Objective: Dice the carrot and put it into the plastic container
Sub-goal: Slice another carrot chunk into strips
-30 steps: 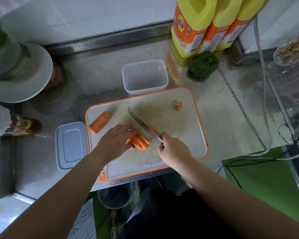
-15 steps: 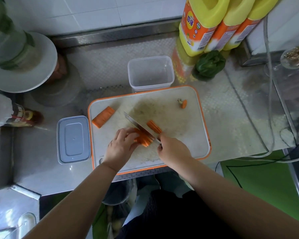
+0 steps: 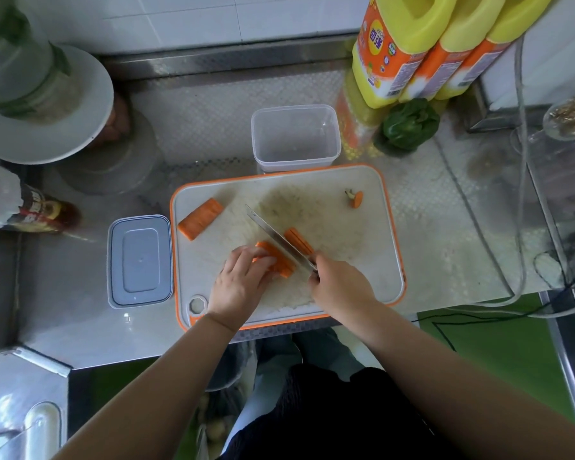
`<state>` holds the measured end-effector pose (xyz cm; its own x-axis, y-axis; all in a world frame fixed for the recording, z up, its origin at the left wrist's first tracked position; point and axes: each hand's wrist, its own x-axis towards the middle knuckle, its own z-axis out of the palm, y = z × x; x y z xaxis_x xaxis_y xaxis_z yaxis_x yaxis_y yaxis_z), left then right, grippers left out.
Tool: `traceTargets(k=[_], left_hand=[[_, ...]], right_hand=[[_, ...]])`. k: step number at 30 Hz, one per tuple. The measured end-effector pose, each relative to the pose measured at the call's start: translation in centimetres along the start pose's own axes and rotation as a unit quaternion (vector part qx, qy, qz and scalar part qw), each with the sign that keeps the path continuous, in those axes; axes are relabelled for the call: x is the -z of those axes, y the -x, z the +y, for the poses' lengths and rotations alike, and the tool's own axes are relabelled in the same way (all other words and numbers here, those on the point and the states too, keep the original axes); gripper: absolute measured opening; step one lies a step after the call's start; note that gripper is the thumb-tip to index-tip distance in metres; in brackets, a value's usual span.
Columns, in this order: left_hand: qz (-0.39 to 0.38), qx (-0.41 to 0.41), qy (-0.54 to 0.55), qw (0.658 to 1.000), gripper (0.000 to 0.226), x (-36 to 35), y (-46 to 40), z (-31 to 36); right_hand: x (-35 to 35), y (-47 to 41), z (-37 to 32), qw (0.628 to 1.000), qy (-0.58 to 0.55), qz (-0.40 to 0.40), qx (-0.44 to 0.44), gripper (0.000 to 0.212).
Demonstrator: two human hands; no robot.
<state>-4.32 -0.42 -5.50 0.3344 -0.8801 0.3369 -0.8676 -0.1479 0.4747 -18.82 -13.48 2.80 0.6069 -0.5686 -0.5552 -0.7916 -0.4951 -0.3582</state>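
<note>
My left hand [image 3: 238, 282] pressed curled fingertips onto the carrot slabs [image 3: 276, 258] near the middle of the board [image 3: 375, 260], their long axis running from near-right to far-left. My right hand [image 3: 337, 282] gripped the knife [image 3: 279, 242] handle, the blade lying along that same axis, point aimed far-left, between the slabs and a cut strip [image 3: 298, 241]. Another carrot piece [image 3: 200, 219] lay at the board's left. The tub [image 3: 295, 136] stood just behind the board.
</note>
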Motion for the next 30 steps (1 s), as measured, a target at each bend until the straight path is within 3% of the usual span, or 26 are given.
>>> traceTargets(k=[22,30], left_hand=[[0.032,-0.001,0.013,0.999,0.016,-0.8,-0.7,-0.4],[0.009,0.034,0.025,0.999,0.011,-0.9,-0.8,0.0]], right_hand=[[-0.5,0.1,-0.3,1.0,0.015,-0.019,0.01,0.016],[-1.2,1.0,-1.2,0.998,0.06,0.02,0.029,0.008]])
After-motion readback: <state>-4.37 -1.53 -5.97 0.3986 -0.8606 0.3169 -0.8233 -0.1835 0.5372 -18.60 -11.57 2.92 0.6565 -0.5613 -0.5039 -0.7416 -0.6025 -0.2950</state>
